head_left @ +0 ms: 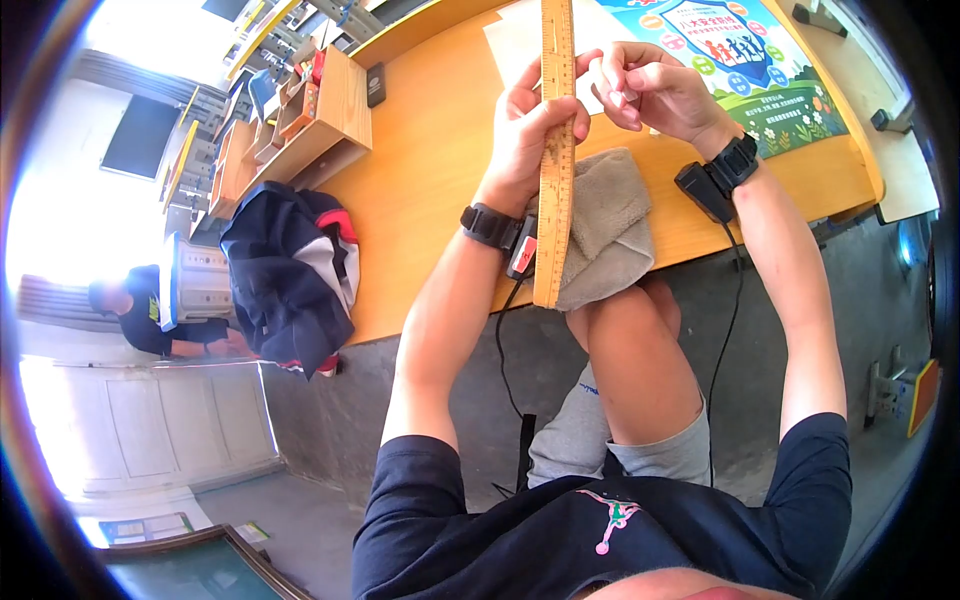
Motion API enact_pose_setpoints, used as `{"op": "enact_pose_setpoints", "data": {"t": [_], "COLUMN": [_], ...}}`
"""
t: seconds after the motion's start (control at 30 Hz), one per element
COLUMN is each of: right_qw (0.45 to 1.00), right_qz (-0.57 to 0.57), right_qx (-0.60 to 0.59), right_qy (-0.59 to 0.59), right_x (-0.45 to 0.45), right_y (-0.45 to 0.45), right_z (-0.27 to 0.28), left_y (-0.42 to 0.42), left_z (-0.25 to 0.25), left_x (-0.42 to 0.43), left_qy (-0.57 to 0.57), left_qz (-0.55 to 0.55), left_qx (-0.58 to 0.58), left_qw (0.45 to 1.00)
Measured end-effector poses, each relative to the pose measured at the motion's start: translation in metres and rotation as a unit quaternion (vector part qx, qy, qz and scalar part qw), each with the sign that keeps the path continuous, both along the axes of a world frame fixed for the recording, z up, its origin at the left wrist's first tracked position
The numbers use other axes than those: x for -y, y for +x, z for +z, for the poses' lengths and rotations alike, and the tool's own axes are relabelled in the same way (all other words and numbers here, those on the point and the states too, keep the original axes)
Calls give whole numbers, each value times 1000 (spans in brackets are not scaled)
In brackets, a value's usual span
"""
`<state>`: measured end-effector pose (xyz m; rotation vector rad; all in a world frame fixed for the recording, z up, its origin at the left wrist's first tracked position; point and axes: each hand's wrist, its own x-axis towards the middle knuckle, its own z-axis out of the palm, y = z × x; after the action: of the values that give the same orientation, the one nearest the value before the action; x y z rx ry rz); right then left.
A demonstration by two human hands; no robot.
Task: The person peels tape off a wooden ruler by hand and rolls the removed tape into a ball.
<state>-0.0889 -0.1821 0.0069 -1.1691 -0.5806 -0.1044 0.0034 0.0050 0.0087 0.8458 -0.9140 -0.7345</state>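
Note:
A long yellow wooden ruler [556,190] stands lengthwise in the view, with the fingers of my left hand [535,125] wrapped round its upper part. Just right of it is my right hand [655,95], its fingers curled and pressed together near the ruler; whatever they pinch, if anything, is too small to make out. Below the hands a folded grey-brown cloth [605,215] lies at the edge of the desk [430,170], partly behind the ruler. Both wrists wear black straps with small devices and cables.
A colourful poster [735,70] covers the desk's far right, beside white paper [510,45]. At left are a wooden shelf box [335,105], a small black object [376,85] and a dark jacket [285,270] hanging at the edge. Another person [145,310] sits far left.

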Motion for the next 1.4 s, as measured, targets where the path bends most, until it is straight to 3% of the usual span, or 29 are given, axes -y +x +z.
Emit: {"op": "enact_pose_setpoints", "data": {"t": [0.6, 0.8, 1.2, 1.4], "right_qw": [997, 990, 989, 990], "right_qz": [-52, -112, -105, -122], "right_qx": [-26, -50, -36, -47], "right_qy": [-49, -76, -101, -47], "right_x": [-2, -7, -6, -5], "right_y": [1, 0, 2, -10], "right_z": [-1, 0, -3, 8], "left_y": [3, 8, 8, 13], "left_z": [-3, -7, -6, -9], "left_x": [0, 1, 1, 2], "left_qy": [-15, -10, -12, -26], "left_qz": [-35, -17, 11, 17], "left_qx": [-131, -106, -103, -96], "left_qw": [991, 994, 995, 995]}}
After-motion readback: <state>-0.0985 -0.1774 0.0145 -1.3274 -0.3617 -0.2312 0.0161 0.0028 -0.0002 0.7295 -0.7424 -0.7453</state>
